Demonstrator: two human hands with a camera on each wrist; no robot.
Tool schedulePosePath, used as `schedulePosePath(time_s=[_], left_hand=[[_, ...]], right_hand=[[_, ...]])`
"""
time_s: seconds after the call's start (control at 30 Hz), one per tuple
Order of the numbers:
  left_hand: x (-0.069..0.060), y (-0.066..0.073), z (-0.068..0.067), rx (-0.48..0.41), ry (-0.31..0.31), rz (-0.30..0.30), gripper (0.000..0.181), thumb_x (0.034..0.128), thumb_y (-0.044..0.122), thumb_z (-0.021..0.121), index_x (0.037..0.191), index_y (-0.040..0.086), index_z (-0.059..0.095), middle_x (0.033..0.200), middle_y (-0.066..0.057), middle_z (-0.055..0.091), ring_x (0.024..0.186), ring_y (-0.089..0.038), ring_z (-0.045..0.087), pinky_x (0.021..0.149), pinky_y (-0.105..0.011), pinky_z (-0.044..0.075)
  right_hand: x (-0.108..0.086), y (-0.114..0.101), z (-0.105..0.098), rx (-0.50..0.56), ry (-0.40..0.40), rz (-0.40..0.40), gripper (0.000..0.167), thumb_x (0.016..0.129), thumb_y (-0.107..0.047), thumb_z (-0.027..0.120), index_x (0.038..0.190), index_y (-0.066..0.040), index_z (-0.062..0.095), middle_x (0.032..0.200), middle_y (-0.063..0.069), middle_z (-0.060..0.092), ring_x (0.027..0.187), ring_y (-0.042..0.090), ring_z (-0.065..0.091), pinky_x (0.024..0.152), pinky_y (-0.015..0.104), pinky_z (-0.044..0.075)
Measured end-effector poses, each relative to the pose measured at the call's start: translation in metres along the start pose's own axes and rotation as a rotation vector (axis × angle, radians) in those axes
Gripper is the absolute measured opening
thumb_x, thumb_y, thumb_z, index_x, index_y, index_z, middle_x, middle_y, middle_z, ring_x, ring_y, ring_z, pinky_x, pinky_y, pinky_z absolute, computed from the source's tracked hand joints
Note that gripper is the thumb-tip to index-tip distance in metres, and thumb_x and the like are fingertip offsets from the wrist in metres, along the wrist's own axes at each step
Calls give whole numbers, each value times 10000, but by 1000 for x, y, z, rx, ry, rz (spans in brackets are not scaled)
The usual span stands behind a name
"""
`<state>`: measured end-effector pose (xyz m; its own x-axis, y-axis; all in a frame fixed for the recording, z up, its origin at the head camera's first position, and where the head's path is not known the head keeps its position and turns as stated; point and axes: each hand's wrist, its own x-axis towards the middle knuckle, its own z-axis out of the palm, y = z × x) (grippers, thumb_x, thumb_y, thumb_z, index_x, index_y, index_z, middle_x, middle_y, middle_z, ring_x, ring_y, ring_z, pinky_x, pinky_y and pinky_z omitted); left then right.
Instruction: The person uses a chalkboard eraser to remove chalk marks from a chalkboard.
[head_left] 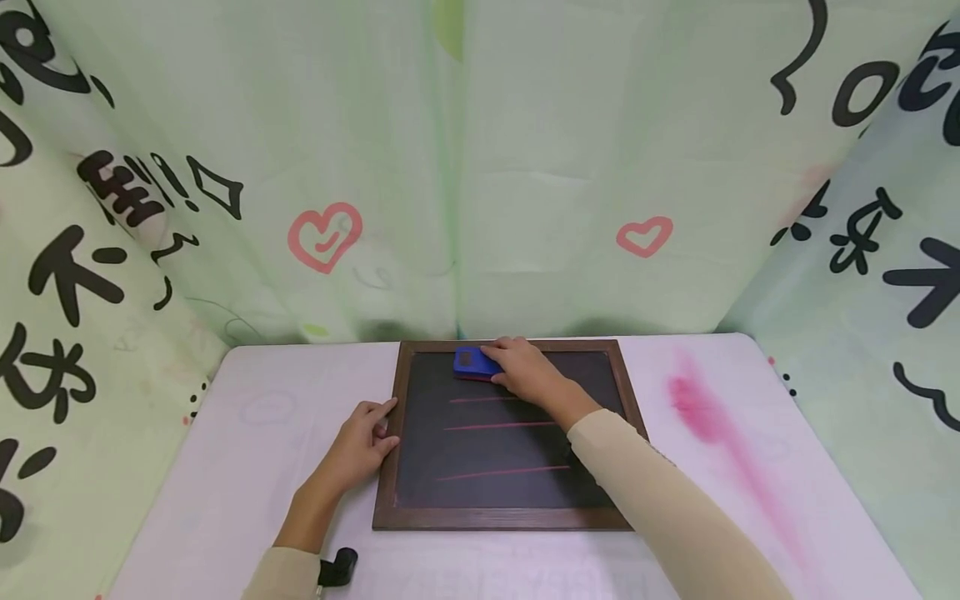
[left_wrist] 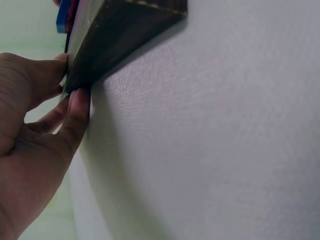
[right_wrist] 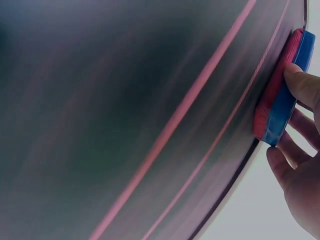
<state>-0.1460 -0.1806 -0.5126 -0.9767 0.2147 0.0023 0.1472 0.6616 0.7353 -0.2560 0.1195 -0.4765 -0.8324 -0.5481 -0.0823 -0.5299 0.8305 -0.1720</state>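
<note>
A blue eraser [head_left: 474,363] with a red felt underside lies against the upper part of a framed chalkboard [head_left: 495,492]. My right hand [head_left: 525,371] grips the eraser from its right side, and the right wrist view shows the thumb on one face and the fingers at the blue back [right_wrist: 281,112]. Several pink chalk lines [head_left: 504,473] run across the dark surface below it. At the board's left edge, my left hand [head_left: 358,446] touches the brown wooden frame [left_wrist: 115,37] with its thumb and forefinger. My right sleeve hides the board's lower right corner.
Under the board is a white-covered table [head_left: 300,375]. A pink smear [head_left: 701,408] marks its right side. Light green curtains [head_left: 525,167] with black characters and pink hearts hang behind and at both sides. A small black device [head_left: 339,567] sits beside my left wrist.
</note>
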Motion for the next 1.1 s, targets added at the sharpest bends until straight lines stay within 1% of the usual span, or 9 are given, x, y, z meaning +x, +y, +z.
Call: schedulePosePath(time_s=[0.2,0.4,0.5,0.63,0.77,0.9,1.1], left_hand=[[-1,-1,-2,9,4,10,612,907,-51,730,1479,-52,511,1215,-196,547,878,-184,533,722,-250,469],[0,-2,-3,14,8,20,610,910,-48,727,1479,-57,508,1220,-201,547,872,-181,529,718,-246,465],[0,-2,-2,8,7,18,610,909,-53,726,1478,-61,506,1215,-201,542,872,-182,521,719,-247,461],[2,-2,1,14,10,45,606,908,-50,729,1472,-69,509,1201,-208,545,874,-181,528,725,-252,468],[3,-2,2,26,24,56,604,903,-50,735,1467,-64,519,1203,-207,554,869,-171,535,720,-250,472],[2,-3,1,19,23,51,607,895,-60,739,1462,-68,523,1208,-218,556,862,-178,541,709,-243,475],[2,-3,1,13,22,52,607,891,-61,742,1457,-72,525,1190,-212,554,843,-165,530,703,-240,472]], right_hand=[[18,-25,5,-3,22,-22,570,1004,-234,689,1517,-62,513,1494,164,547,1359,389,518,1136,509,426],[31,-49,7,-52,15,-8,572,1012,-263,677,1528,-90,504,1511,129,538,1368,367,512,1141,475,432],[36,-59,8,-74,11,-2,571,1017,-288,668,1532,-106,503,1515,110,536,1372,358,511,1131,464,445],[38,-69,10,-109,24,19,557,1024,-312,655,1527,-120,512,1505,94,539,1349,355,526,1085,452,489],[37,-73,10,-117,38,51,553,1027,-320,647,1530,-135,510,1507,82,534,1353,346,521,1076,444,497],[36,-73,12,-97,41,52,561,1027,-308,650,1537,-129,500,1516,89,524,1354,345,518,1096,439,481],[31,-65,13,-86,29,52,575,1027,-305,651,1550,-137,483,1525,91,515,1365,338,507,1088,451,484]])
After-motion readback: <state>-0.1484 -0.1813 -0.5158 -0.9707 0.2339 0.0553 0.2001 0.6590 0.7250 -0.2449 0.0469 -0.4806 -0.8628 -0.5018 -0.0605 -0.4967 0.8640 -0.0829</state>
